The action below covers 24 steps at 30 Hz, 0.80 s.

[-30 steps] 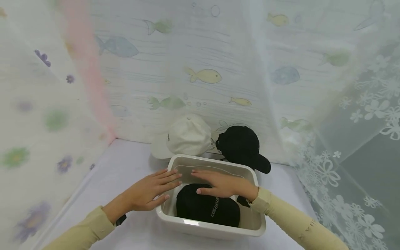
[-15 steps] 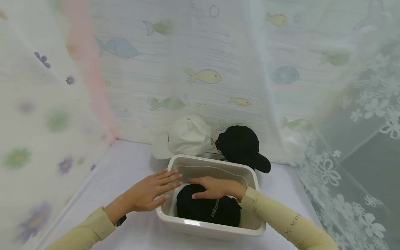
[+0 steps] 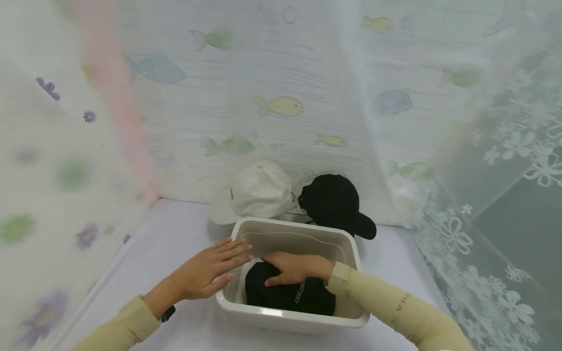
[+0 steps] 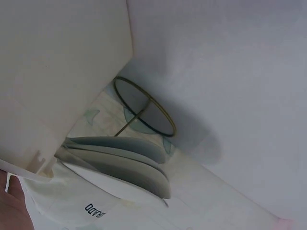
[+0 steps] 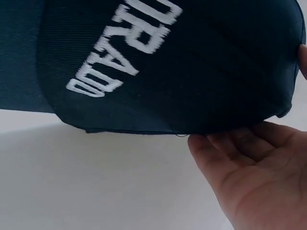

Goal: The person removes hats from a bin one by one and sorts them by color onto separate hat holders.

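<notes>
A black cap [image 3: 281, 298] with white lettering lies inside a whitish plastic tub [image 3: 254, 310]. My right hand [image 3: 294, 269] reaches into the tub and grips the cap's crown, thumb over the top and the other fingers at its far side. In the right wrist view, the fingers of that hand [image 5: 268, 177] are bent against the fabric edge below the embroidered letters. My left hand [image 3: 208, 270] rests with straight fingers across the tub's left rim, palm down. Part of the left hand [image 4: 14, 206] shows beside the tub in the left wrist view.
Behind the tub stand a white cap [image 3: 261, 190] and another black cap [image 3: 329, 202]. The left wrist view shows several stacked white brims [image 4: 120, 165] and a brass-coloured metal ring [image 4: 165, 117] with a rod. Printed sheer curtains [image 3: 285, 63] enclose the white surface.
My right hand has come down and left onto the black cap in the tub and now grips it. The left hand stays at the rim. The head view has shifted slightly.
</notes>
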Each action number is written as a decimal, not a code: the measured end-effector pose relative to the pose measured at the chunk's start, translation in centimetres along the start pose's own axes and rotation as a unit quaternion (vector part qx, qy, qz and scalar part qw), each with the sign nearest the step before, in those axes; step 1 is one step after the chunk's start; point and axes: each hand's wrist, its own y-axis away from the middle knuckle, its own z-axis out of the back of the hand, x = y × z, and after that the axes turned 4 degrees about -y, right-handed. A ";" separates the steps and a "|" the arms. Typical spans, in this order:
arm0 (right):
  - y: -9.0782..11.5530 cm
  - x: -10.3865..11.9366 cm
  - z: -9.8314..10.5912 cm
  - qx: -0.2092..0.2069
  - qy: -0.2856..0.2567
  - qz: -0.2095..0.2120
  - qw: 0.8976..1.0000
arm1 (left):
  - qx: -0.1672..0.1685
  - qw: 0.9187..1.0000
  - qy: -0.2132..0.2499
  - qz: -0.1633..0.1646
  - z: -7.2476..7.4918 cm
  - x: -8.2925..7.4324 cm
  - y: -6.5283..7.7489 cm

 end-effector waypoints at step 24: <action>-0.6 0.7 0.9 -0.028 -0.010 0.024 0.999 | -0.067 0.997 0.026 -0.019 -0.6 0.1 -0.1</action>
